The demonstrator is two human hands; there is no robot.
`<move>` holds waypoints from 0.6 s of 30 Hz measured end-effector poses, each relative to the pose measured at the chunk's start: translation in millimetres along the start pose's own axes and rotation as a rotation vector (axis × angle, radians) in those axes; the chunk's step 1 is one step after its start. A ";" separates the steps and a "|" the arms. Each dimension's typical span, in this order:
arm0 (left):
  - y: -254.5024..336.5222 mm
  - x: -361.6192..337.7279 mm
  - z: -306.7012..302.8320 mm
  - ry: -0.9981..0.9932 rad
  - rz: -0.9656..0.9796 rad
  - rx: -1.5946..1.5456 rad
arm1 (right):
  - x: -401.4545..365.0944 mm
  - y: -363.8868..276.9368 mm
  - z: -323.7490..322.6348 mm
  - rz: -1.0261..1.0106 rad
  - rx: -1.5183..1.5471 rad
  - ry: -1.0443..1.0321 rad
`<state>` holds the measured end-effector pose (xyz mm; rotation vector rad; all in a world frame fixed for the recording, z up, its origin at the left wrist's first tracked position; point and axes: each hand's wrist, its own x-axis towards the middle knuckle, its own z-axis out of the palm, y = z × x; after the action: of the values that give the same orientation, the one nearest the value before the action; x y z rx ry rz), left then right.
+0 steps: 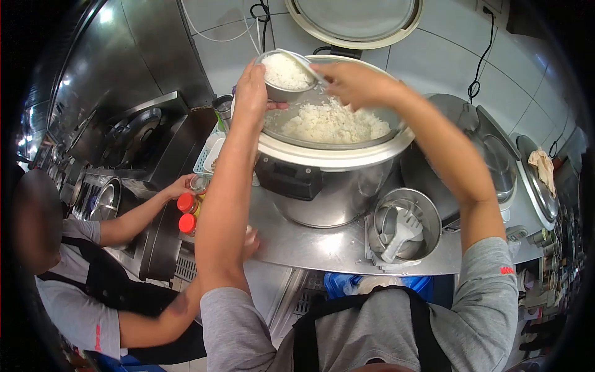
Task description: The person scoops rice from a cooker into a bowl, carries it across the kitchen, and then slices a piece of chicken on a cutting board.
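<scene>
My left hand [251, 93] holds a bowl [289, 94] filled with white rice [285, 71], tilted over the left part of a large round cooker [328, 192]. In my right hand [356, 84], somewhat blurred, is the handle end of a pale scoop [299, 60] that lies against the rice at the bowl's right rim. Loose cooked rice [338, 124] is heaped inside the open cooker below both hands. The raised lid [356, 18] stands behind it.
A metal pot [434, 217] with a white paddle [404, 234] stands right of the cooker on the steel counter [297, 248]. At the left, a co-worker [111, 279] reaches toward red-lidded jars [187, 223]. A dark lidded vessel [434, 161] is at the right.
</scene>
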<state>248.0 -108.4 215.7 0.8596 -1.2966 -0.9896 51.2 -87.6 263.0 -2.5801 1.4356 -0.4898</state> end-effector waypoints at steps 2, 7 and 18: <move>-1.6 2.6 -1.3 -0.015 -0.037 -0.037 | -12.8 18.2 -39.0 0.037 0.254 0.003; -5.8 6.7 -1.5 -0.062 -0.111 -0.068 | 34.5 167.8 -122.6 -0.023 0.017 1.023; -2.8 8.5 -5.0 -0.099 -0.149 -0.081 | 82.6 289.6 -114.8 0.226 1.192 0.993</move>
<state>252.7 -117.4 215.6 0.8633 -1.2809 -1.2074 -179.9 -308.2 305.5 -1.1767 0.9791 -1.9721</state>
